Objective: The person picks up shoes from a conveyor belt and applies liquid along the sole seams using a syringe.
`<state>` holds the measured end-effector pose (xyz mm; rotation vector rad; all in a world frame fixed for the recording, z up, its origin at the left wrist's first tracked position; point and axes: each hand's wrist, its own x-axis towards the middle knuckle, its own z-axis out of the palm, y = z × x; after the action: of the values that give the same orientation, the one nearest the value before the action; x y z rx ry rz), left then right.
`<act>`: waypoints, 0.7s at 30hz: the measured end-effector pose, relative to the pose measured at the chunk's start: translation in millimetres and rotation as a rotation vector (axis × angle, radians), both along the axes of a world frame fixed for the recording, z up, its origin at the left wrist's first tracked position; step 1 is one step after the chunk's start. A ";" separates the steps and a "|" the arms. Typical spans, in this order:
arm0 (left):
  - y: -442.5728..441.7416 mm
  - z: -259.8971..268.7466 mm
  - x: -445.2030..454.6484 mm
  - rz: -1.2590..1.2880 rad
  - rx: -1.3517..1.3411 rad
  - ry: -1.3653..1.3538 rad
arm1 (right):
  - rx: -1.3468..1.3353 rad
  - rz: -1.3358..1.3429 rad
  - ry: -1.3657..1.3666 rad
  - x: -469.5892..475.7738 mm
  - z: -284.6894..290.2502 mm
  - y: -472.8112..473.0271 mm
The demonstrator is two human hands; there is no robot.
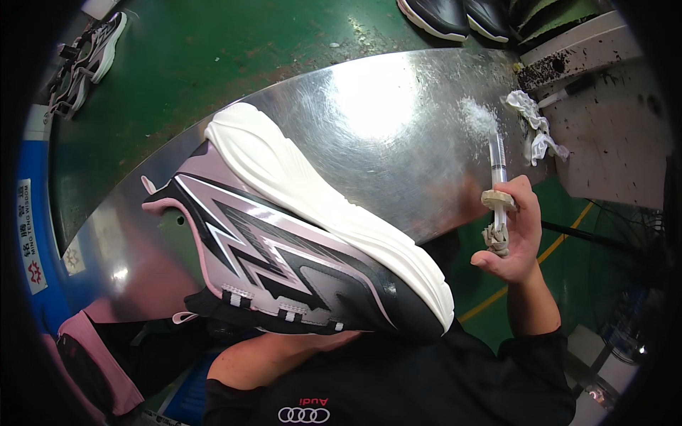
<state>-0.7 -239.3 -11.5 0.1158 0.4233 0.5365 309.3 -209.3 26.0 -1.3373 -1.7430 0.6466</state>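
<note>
A pink, black and grey sneaker [277, 250] with a thick white sole [319, 205] is held up on its side, heel towards the upper left and toe towards the lower right. My left forearm [266, 357] runs in beneath the sneaker, whose body hides the fingers. At the right, my right hand [519, 234] grips a clear plastic syringe [497, 154]. Its flange [496, 199] and plunger end [495, 239] are thickly wrapped in off-white material. The syringe's tip points up the picture, over a whitish residue patch [479, 117] on the metal plate [426, 186].
Crumpled white tissue or cloth [533, 122] lies beside a stained grey box-like fixture [602, 133]. Black shoes [437, 16] stand at the far edge, and more sneakers [90, 58] sit at the upper left of the green surface [213, 64]. Pink fabric [101, 367] shows at the lower left.
</note>
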 end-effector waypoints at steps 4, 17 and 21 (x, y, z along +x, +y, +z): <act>-0.7 1.1 0.4 -0.007 0.008 0.016 | -0.003 0.005 -0.035 -0.7 1.0 0.4; 0.5 19.6 15.2 -0.011 0.106 0.098 | 0.002 0.004 -0.051 2.1 7.8 6.1; 15.5 32.5 32.5 0.049 0.084 -0.039 | -0.015 -0.049 -0.008 2.2 16.1 10.3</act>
<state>31.7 -223.8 21.1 0.1760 0.3660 0.6040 311.5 -199.0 42.1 -1.3898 -1.7094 0.6294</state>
